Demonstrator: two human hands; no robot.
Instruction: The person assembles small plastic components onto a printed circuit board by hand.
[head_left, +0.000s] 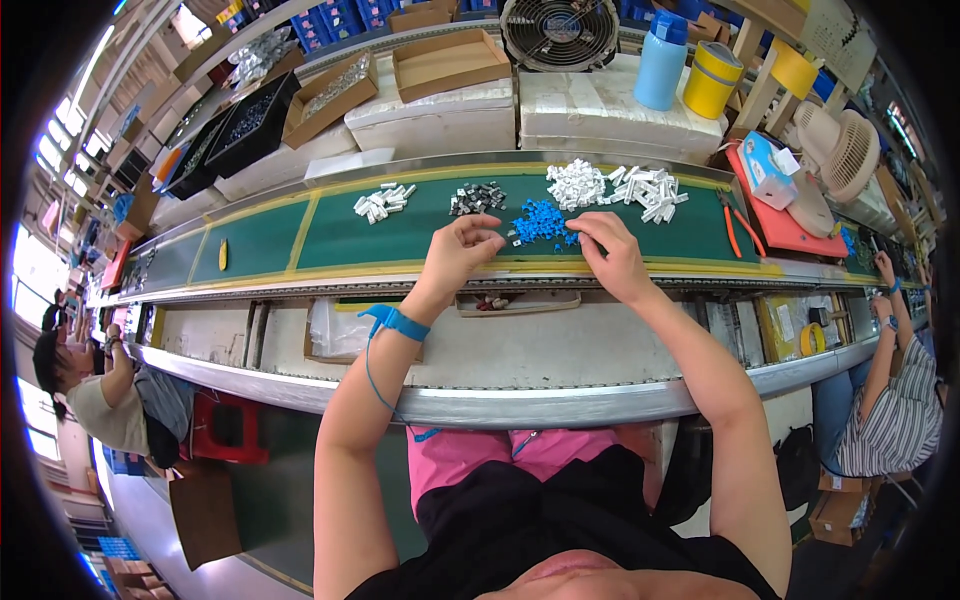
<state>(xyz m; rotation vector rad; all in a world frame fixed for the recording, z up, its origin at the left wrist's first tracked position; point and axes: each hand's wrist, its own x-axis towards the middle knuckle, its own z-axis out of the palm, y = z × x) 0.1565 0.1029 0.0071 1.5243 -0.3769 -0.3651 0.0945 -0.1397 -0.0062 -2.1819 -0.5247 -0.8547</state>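
My left hand hovers over the green work surface, thumb and fingers curled together; anything between them is too small to make out. To its right lies a pile of small blue plastic parts. At that pile's right edge, my right hand has its fingertips drawn together among the blue pieces. Whether a piece is in its grip cannot be made out. Behind sit a heap of black and metallic small parts, a heap of small white pieces, white blocks and white tube-like pieces. A blue strap circles my left wrist.
Red-handled pliers rest at the right, near a red board. A yellow cutter lies far left. Behind the belt stand foam boxes, cardboard trays, a blue bottle and a fan. People sit on both sides.
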